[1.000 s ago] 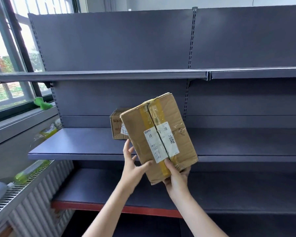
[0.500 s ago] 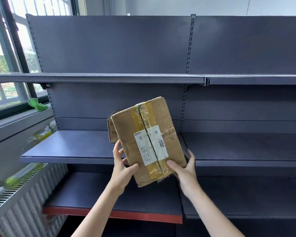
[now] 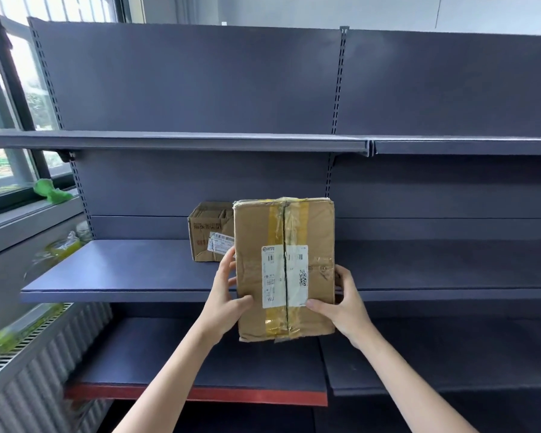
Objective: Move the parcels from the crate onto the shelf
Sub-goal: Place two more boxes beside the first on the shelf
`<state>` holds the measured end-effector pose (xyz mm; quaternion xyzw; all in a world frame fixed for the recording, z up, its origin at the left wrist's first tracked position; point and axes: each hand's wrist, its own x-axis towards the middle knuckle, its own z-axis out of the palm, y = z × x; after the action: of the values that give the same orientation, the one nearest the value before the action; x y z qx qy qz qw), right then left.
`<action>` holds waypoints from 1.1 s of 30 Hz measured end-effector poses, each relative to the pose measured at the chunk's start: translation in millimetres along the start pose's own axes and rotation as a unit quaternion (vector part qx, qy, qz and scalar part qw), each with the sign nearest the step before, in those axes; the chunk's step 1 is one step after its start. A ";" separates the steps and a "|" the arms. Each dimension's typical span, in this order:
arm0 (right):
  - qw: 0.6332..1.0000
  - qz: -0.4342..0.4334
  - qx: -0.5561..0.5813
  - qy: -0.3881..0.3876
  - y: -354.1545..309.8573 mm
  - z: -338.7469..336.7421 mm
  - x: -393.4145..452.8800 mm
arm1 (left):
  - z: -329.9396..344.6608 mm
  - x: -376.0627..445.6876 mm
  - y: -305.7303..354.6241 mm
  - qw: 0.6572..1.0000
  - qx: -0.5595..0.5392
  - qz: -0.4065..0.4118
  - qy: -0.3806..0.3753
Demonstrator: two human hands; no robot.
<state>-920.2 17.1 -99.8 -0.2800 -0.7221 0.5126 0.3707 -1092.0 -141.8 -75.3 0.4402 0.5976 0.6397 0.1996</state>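
I hold a brown cardboard parcel [image 3: 283, 267] upright in front of the middle shelf [image 3: 122, 270], its taped face with a white label turned toward me. My left hand [image 3: 228, 298] grips its left side, thumb on the front face. My right hand [image 3: 344, 304] grips its right side, thumb on the label's lower corner. A smaller cardboard parcel [image 3: 211, 231] stands on the middle shelf just behind and left of the held one, partly hidden by it. The crate is out of view.
Dark grey shelving fills the view: an upper shelf [image 3: 175, 142] and a bottom shelf [image 3: 200, 370] with a red front edge. At left are a window sill with a green object [image 3: 49, 190] and a radiator [image 3: 28, 370] with bottles on it.
The parcel has turned from tilted to upright and square to me. My right hand moved from under it to its right side. The view shifted slightly left and closer.
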 end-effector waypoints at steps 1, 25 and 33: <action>1.000 0.009 -0.010 0.003 2.5 1.5 -0.6 | 0.4 0.4 -1.1 1.000 0.000 -0.007 -0.002; 0.988 0.108 -0.109 0.026 8.9 4.8 9.8 | 11.4 32.9 -14.6 0.989 0.010 -0.140 -0.046; 0.991 0.112 -0.076 0.012 24.5 1.6 23.3 | 21.2 42.1 -21.0 0.989 0.010 -0.144 -0.031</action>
<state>-934.1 42.3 -117.5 -0.3927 -0.7188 0.4909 0.2969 -1103.0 -92.1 -83.6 0.3712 0.6544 0.5844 0.3041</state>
